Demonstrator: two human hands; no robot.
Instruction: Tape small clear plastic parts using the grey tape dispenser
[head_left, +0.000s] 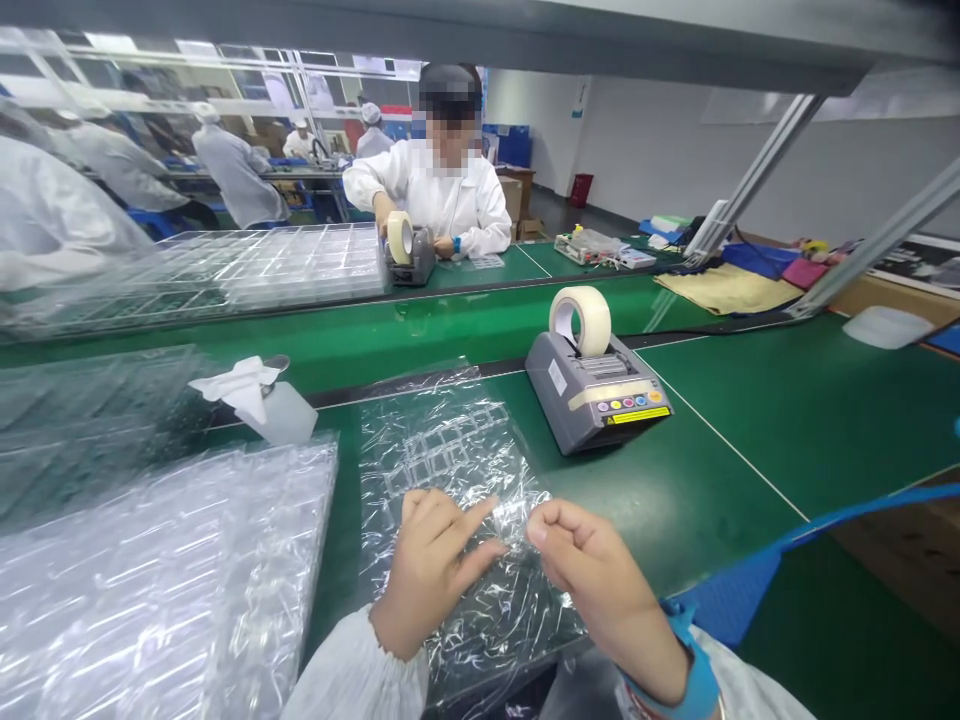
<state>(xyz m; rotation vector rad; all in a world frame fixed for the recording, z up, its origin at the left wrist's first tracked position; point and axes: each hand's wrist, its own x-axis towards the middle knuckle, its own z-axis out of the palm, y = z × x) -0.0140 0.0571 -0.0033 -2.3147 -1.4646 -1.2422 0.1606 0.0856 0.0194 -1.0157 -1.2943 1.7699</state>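
A clear plastic bag (480, 610) lies crinkled on the green bench, with a thin clear grid-patterned sheet (450, 445) showing through its far part. My left hand (431, 560) rests over the bag's middle, thumb and index finger stretched apart and the other fingers curled. Close to its right, my right hand (589, 560) is closed in a pinch at the bag's right side; whatever is between the fingertips is too faint to make out. Beyond the right hand stands a grey tape dispenser (592, 390) carrying a roll of cream tape (581, 320).
Clear plastic trays (135, 590) are stacked at the left. Behind them a white bottle (285, 415) has a white cloth-like piece (240, 385) by its top. Across the bench, a co-worker (457, 190) handles another dispenser (409, 255). A metal post (757, 170) rises at the right.
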